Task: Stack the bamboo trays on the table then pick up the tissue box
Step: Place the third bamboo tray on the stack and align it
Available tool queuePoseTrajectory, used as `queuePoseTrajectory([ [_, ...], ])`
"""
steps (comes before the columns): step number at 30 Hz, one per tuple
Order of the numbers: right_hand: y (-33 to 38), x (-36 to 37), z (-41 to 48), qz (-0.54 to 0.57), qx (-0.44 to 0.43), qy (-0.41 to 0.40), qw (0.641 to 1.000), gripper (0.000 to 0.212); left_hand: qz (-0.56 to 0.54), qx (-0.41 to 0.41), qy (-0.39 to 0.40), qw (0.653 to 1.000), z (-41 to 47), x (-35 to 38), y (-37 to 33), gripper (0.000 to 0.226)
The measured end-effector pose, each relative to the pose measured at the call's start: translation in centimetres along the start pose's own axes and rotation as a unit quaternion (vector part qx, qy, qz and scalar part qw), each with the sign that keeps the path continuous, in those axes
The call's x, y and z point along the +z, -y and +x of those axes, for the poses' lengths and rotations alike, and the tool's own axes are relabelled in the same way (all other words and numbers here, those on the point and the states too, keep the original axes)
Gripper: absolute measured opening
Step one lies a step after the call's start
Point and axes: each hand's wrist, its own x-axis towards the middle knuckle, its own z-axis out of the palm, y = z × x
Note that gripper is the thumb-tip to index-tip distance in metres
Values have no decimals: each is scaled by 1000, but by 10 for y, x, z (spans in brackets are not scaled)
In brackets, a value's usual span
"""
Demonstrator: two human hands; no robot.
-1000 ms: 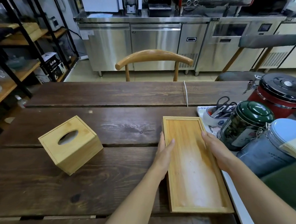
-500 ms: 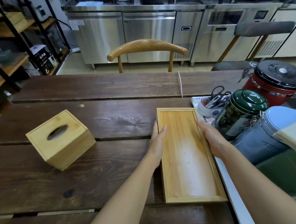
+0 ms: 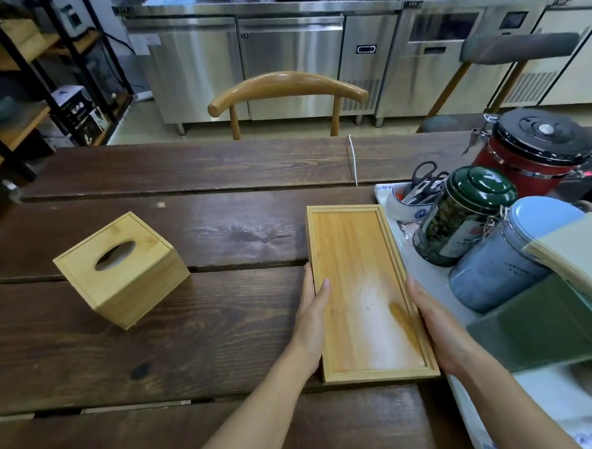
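Bamboo trays (image 3: 363, 289), pale and rectangular with a low rim, lie nested as one stack on the dark wooden bench (image 3: 190, 333), and a double edge shows along the stack's right side. The left hand (image 3: 311, 319) presses flat against the left edge with its thumb over the rim, while the right hand (image 3: 433, 323) holds the right edge, both sets of fingers closed on the stack. Well apart on the left stands the bamboo tissue box (image 3: 122, 267), untouched, and just beside the trays on the right crowd a green tin (image 3: 465, 212), a grey jar (image 3: 509, 261) and a bowl with scissors (image 3: 413, 197).
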Motion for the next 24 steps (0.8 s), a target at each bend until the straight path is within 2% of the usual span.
queuePoseTrajectory([
  [3,5,5,-5,-10,-3,-6,1000,31,5,0,-6,1000,-1,2,-1,63],
  [4,4,4,-5,-6,-5,-6,1000,34,9,1,-6,1000,-1,2,-1,63],
  [8,4,4,-7,-10,0,-22,1000,74,29,2,-5,1000,-3,2,0,63],
  [11,3,6,-13,-29,-10,-27,999,80,33,0,-9,999,-9,2,2,62],
  [16,-11,4,-31,-16,-30,-20,999,62,44,-3,-12,999,-28,-1,12,76],
  [21,-12,8,-39,-7,-34,-11,999,40,53,2,-21,998,-37,3,17,63],
  [24,-12,10,-40,-10,-32,-18,999,46,53,0,-22,998,-37,4,15,63],
])
